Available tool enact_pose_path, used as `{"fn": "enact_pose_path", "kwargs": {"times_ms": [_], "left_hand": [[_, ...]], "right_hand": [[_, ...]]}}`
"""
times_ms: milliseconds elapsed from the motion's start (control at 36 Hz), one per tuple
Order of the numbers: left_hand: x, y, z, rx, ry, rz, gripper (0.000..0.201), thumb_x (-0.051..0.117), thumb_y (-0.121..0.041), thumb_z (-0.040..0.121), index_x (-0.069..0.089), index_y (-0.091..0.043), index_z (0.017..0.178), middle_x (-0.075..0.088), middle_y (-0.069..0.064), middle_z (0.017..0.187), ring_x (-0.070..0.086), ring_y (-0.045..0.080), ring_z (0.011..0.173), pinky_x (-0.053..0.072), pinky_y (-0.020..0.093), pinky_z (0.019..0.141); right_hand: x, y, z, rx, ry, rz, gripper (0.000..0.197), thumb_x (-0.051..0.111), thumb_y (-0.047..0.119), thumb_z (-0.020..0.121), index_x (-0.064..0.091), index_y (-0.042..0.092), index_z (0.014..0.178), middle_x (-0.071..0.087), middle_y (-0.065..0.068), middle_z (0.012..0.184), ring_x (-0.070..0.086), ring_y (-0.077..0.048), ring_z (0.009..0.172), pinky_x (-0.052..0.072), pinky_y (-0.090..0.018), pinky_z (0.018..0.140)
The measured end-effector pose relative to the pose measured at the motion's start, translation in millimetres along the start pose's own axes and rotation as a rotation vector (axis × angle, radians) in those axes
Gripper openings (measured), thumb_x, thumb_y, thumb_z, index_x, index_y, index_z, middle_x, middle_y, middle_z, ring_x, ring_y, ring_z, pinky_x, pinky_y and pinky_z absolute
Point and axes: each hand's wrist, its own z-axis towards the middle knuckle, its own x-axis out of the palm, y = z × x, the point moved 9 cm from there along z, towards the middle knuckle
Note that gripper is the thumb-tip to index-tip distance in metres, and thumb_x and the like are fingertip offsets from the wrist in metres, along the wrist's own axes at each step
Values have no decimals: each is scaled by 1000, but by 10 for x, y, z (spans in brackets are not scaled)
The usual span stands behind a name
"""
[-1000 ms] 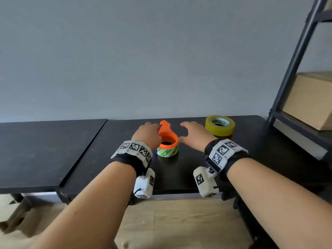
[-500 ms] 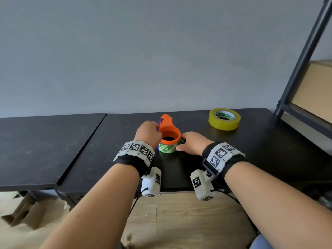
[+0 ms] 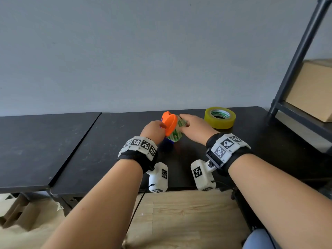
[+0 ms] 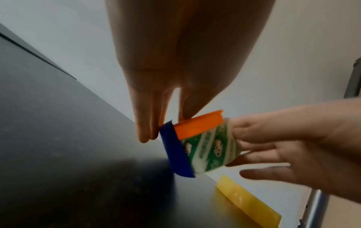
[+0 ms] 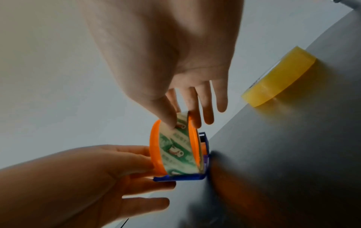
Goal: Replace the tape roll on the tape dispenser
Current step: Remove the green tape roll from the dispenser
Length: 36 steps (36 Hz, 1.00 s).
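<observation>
place: storeroom or workshop | evidence: black tables (image 3: pixel 45 151), metal shelving (image 3: pixel 294 72), cardboard box (image 3: pixel 312 90)

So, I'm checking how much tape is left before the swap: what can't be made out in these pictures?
- Old roll: head view, the dispenser's orange flange and the right hand cover its core.
- Dispenser's cutter: not clearly visible; wrist views show only the blue part.
- Yellow roll: cut off by the frame edge in the left wrist view; its label print is too small in the head view.
- Left hand: its fingertips hide behind the dispenser in the head view.
</observation>
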Motion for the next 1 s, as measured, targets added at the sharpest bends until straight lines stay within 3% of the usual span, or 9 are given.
{"fn": "enact_pose_path", "kwargs": {"times_ms": [56, 111, 222, 333, 444, 500, 611, 889, 1000], "left_hand": [[73, -56, -9, 32, 27, 27, 40, 43, -6, 95, 58, -10, 131, 59, 15, 133, 58, 32, 118, 44, 37, 99], [112, -98, 0, 60, 19, 47, 33, 44, -7, 94, 63, -8, 121, 64, 17, 124, 61, 33, 110, 46, 36, 91], [29, -167, 19, 64, -26, 5, 31, 44, -9, 97, 63, -3, 121, 65, 17, 121, 61, 34, 112, 46, 36, 91], [-80, -143, 56, 52, -75, -143, 32, 43, -10, 95, 70, -4, 110, 71, 17, 106, 65, 31, 96, 47, 32, 77], [-60, -89, 65, -6, -39, -335, 32, 42, -3, 90, 70, -1, 104, 72, 21, 101, 66, 32, 90, 55, 47, 89], [-44, -76, 52, -12, -30, -354, 25, 47, -7, 88, 69, -5, 99, 72, 19, 96, 66, 29, 84, 56, 47, 89], [34, -44, 52, 26, 7, -291, 24, 57, -9, 82, 70, -4, 102, 74, 15, 97, 71, 28, 91, 56, 48, 88], [65, -27, 140, 56, 1, -226, 20, 57, -10, 88, 68, 0, 101, 74, 16, 97, 71, 30, 91, 56, 47, 89], [76, -5, 160, 58, -34, -207, 21, 56, -13, 87, 66, 2, 98, 74, 17, 95, 71, 31, 90, 55, 49, 87]], "right_hand": [[-47, -2, 14, -8, -27, 10, 52, 52, 15, 99, 43, 16, 149, 54, -8, 148, 51, -27, 136, 40, -37, 110], [-85, 5, 28, -20, -55, 17, 53, 53, 13, 98, 43, 16, 150, 54, -9, 148, 51, -26, 135, 40, -36, 110], [-100, -13, 48, -19, -84, 47, 48, 52, 12, 99, 47, 18, 147, 59, -9, 141, 56, -25, 129, 44, -35, 104], [-58, -68, 99, 11, -80, 98, 52, 53, 17, 100, 40, 17, 151, 62, -10, 134, 61, -24, 121, 46, -30, 91], [-5, -139, 158, 66, -74, 154, 50, 58, 24, 98, 43, 15, 145, 63, -8, 130, 61, -24, 118, 45, -29, 87], [-3, -169, 178, 81, -90, 160, 38, 60, 25, 96, 53, 12, 132, 64, -7, 126, 61, -24, 115, 44, -30, 85], [35, -174, 179, 82, -87, 175, 28, 61, 31, 96, 61, 8, 113, 70, -8, 113, 65, -24, 105, 52, -39, 88], [88, -144, 160, 78, -54, 203, 33, 63, 34, 96, 62, 7, 114, 71, -10, 113, 68, -24, 106, 55, -44, 94], [63, -135, 150, 87, -88, 194, 30, 61, 30, 98, 60, 6, 116, 70, -10, 115, 66, -25, 107, 52, -37, 88]]}}
